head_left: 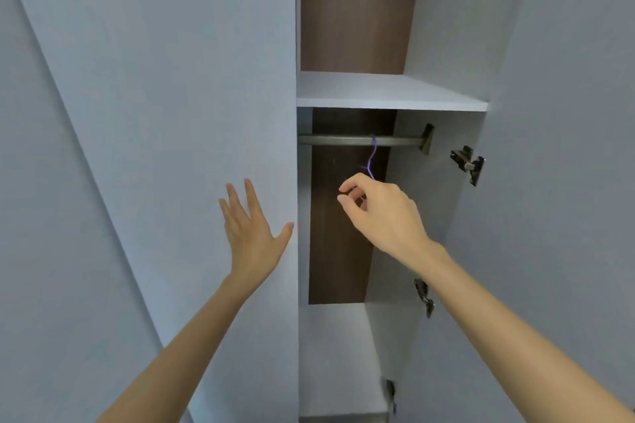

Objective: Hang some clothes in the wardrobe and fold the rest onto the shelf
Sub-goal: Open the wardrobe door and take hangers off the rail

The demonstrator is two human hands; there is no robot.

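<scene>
The wardrobe stands open in front of me, with a metal rail [336, 140] under a white shelf [385, 93]. A thin purple hanger hook [372, 156] sits on the rail; the rest of the hanger is hidden behind my right hand [381, 213]. That hand is raised just below the hook with its fingers curled, thumb and forefinger close together, and whether they pinch the hanger I cannot tell. My left hand [252, 227] lies flat with fingers spread on the closed left door [178, 113]. No clothes are in view.
The right door [563, 148] is swung open, with metal hinges [469, 163] on its inner side. The back panel [354, 10] is dark brown. A lower white panel [336, 354] shows at the bottom of the compartment.
</scene>
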